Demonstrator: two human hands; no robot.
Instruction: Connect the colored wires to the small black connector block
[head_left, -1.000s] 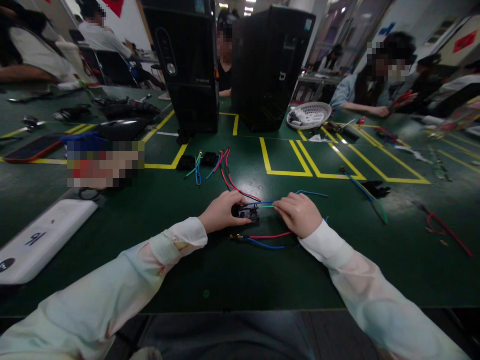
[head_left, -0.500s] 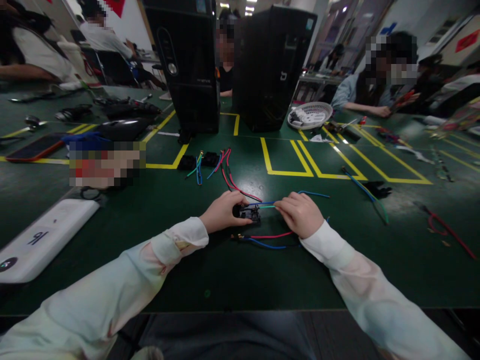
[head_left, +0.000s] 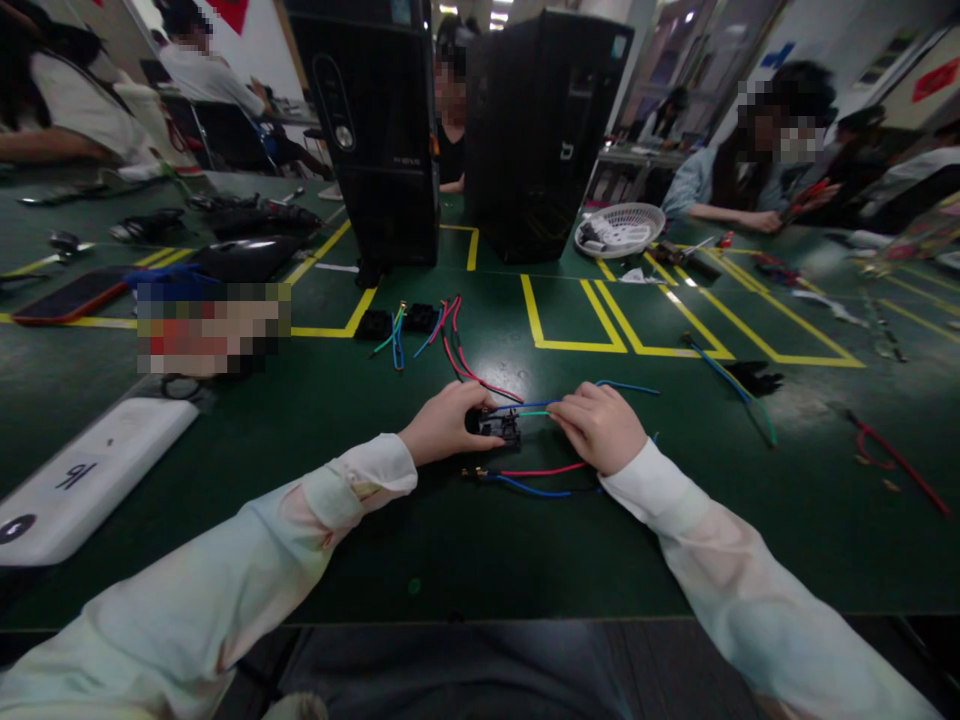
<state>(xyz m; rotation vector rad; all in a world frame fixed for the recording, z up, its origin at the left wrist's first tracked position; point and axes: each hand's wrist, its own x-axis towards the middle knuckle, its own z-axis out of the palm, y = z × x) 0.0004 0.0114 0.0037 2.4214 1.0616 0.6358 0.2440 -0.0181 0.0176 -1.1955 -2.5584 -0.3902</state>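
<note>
Head view, frame centre: left hand [head_left: 444, 424] is closed round a small black connector block [head_left: 498, 426] on the green table [head_left: 465, 550]. Right hand [head_left: 600, 428] pinches the green wire [head_left: 534, 412] right beside the block, w/ a blue wire [head_left: 626, 386] trailing off to the right. Loose red and blue wires [head_left: 525, 478] lie just below the hands. Risk, as I judge it: wire end bends or misses its slot if pushed at an angle; block could slip since the grip covers only one end. Upper centre: two black PC towers [head_left: 382, 130].

Left hand [head_left: 444, 424] grip covers black connector's [head_left: 496, 426] 9 o'clock end, wire ends under right hand [head_left: 598, 428] hidden, white device [head_left: 82, 480] cut at 9 o'clock edge
</note>
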